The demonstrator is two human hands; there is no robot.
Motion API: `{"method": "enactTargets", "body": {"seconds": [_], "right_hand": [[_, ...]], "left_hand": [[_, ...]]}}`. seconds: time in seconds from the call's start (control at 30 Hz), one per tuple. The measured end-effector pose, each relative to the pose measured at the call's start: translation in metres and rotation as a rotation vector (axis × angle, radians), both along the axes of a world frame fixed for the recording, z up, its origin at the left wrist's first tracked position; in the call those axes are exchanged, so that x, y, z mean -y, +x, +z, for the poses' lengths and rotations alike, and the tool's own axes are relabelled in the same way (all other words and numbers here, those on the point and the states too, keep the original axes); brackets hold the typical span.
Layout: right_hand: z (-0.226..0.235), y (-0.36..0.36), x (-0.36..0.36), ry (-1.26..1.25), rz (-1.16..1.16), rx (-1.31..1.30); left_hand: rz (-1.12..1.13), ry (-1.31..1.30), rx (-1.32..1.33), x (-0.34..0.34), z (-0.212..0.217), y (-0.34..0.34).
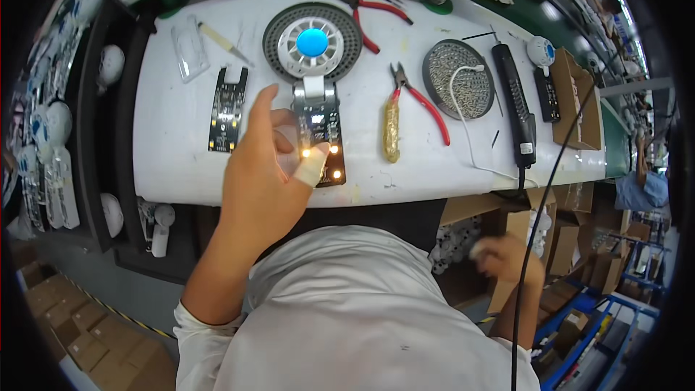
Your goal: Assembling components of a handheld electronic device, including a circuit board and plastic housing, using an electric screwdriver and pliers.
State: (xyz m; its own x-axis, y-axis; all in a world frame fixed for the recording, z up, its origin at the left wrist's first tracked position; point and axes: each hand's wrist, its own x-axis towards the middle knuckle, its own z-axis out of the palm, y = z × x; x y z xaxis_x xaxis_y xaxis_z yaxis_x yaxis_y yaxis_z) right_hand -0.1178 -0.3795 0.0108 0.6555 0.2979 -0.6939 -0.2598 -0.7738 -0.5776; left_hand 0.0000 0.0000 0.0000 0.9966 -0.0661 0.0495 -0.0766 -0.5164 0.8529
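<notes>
My left hand [264,174] is at a black circuit board [331,127] with several glowing yellow lights. Its wrapped thumb lies on the board's face and curled fingers meet the left edge, while the index finger points up. A white connector joins this board to a round grey fan-like unit [271,40] with a blue centre. Left of the hand lies a second, unlit circuit board [228,112]. My right hand [510,257], blurred, hangs below the table's right edge by a carton of small white parts [456,239]. Something pale shows at its fingertips; whether it grips anything is unclear.
Red-handled pliers [358,11] and cutters [420,98] lie on the white table [376,188]. A round dish of screws [441,65], a black electric screwdriver [514,101] and a cardboard box [579,105] stand right. A black cable [546,188] hangs across the right side.
</notes>
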Motion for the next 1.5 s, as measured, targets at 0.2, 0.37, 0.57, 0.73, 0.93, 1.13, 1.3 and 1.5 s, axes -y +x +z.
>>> {"method": "enactTargets", "body": {"seconds": [0.2,0.37,0.57,0.73,0.93,1.13,1.3,1.5], "right_hand": [[-0.01,0.029,-0.091,0.296,0.21,0.254],[0.011,0.06,-0.107,0.48,-0.031,0.581],[0.021,0.121,-0.051,-0.435,-0.408,1.647],[0.005,0.134,-0.015,-0.742,-0.394,1.13],[0.01,0.119,-0.034,-0.624,-0.537,0.999],[0.045,0.06,-0.123,-0.3,-0.323,1.196],[0.052,0.072,-0.15,-0.07,-0.082,1.032],[0.026,0.144,-0.157,0.508,-0.066,0.87]], "left_hand": [[-0.015,-0.038,-0.122,0.013,0.001,0.019],[-0.002,-0.248,-0.18,-0.008,-0.017,0.021],[-0.013,-1.075,-0.395,-0.009,-0.011,0.007],[-0.078,-1.287,-0.257,0.005,-0.016,0.006],[-0.137,-1.297,-0.269,0.012,-0.012,0.008],[-0.437,-1.254,-0.279,0.039,0.0,0.002],[-0.601,-1.098,-0.123,0.05,-0.008,0.011],[-0.549,-1.502,-0.182,-0.007,-0.022,-0.006]]}}
